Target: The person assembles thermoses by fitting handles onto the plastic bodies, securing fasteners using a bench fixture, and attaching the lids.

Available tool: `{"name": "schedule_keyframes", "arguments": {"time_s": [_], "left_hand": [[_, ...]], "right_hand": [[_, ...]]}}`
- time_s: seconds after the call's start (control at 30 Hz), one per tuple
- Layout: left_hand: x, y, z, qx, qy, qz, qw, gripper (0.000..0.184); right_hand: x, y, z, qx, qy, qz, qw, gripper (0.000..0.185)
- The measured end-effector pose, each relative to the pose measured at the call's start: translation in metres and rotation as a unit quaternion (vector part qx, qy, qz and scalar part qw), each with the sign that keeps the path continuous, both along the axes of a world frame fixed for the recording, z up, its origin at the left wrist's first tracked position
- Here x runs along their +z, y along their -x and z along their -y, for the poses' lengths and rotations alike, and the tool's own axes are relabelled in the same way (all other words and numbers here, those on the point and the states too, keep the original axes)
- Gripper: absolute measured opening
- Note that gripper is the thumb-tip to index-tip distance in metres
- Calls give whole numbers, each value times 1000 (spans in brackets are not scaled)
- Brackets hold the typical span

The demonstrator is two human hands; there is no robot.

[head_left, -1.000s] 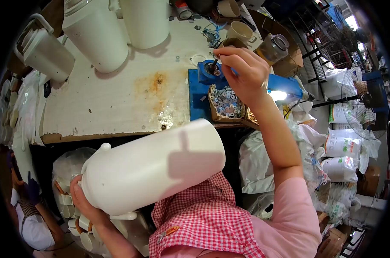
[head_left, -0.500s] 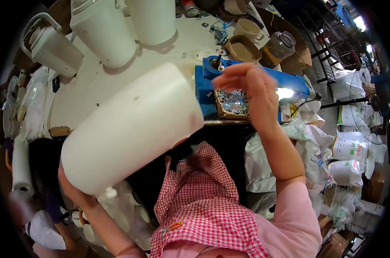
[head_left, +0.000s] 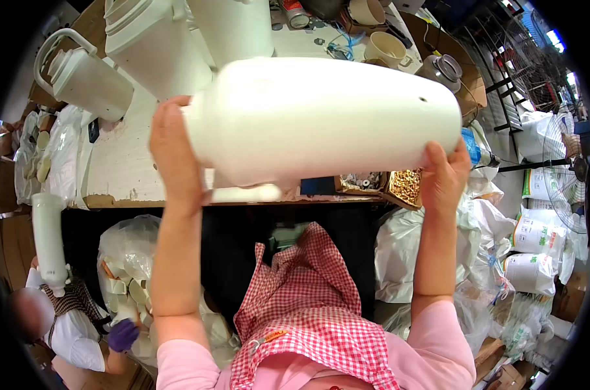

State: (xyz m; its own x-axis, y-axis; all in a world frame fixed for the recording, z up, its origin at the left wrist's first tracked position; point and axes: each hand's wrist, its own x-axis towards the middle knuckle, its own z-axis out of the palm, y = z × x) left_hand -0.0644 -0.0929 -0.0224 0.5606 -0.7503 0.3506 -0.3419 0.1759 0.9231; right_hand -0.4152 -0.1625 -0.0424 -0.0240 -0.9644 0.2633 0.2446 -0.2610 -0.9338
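A large cream-white thermos jug lies nearly level in the air over the front of the worktable. Its narrower, stepped end is at the left, where my left hand grips it. At the wider right end, my right hand holds the lower edge, thumb on the near side. A small dark hole shows in the wall near that end. Just below the jug's left part, a white rod-like piece with a rounded tip sticks out to the right. The blue machine behind is mostly hidden by the jug.
Several white jugs stand at the table's back left. Small boxes of washers and brass-coloured parts sit at the front edge. Bagged pieces lie below left. A co-worker with a purple glove is at lower left, near an upright white cylinder.
The jug has swung from a slant to nearly level and moved up and right. My right hand, previously free over the blue machine, now holds its right end. My left hand has risen.
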Motion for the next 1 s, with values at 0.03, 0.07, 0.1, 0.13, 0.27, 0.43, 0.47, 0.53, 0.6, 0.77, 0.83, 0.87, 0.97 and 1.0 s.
{"name": "schedule_keyframes", "arguments": {"time_s": [0.03, 0.07, 0.1, 0.13, 0.27, 0.43, 0.47, 0.53, 0.6, 0.77, 0.83, 0.87, 0.97, 1.0], "left_hand": [[-5, 14, 7, -6, 5, -14, 1000, 38], [-13, 22, 12, -26, 8, -42, 999, 37], [-14, 31, 15, -29, 8, -46, 999, 37], [-15, 41, 17, -42, 8, -72, 996, 37], [-21, 57, 26, -64, 11, -95, 993, 34], [-26, 60, 29, -74, 14, -86, 993, 31], [-27, 61, 29, -79, 6, -98, 992, 33], [-30, 63, 31, -87, -2, -111, 990, 36], [-31, 63, 34, -87, 13, -97, 991, 30], [-30, 64, 40, -98, 12, -119, 988, 32], [-36, 63, 43, -105, 14, -142, 984, 32], [-41, 63, 45, -91, 18, -118, 989, 33], [-46, 63, 47, -76, 15, -80, 994, 35], [-45, 63, 47, -67, 11, -68, 995, 37]], "right_hand": [[-2, 13, 0, -15, 1, -2, 1000, 43], [-5, 27, 1, -15, -2, 3, 1000, 45], [-8, 39, 2, -17, -3, 7, 1000, 47], [-11, 48, 2, -20, -3, 3, 1000, 47], [-13, 65, 4, -13, 3, -15, 1000, 47], [-20, 77, 6, -24, -11, -16, 1000, 48], [-20, 78, 6, -23, -14, -16, 1000, 48], [-19, 79, 6, -23, -16, -17, 999, 48], [-17, 78, 6, -25, -12, -23, 999, 48], [-9, 71, 6, -22, -22, -33, 999, 48], [-4, 69, 8, -9, -31, -40, 999, 48], [-3, 71, 8, -1, -54, -62, 997, 49], [4, 70, 4, 7, -94, -82, 992, 50], [6, 68, 4, 15, -108, -83, 991, 51]]}}
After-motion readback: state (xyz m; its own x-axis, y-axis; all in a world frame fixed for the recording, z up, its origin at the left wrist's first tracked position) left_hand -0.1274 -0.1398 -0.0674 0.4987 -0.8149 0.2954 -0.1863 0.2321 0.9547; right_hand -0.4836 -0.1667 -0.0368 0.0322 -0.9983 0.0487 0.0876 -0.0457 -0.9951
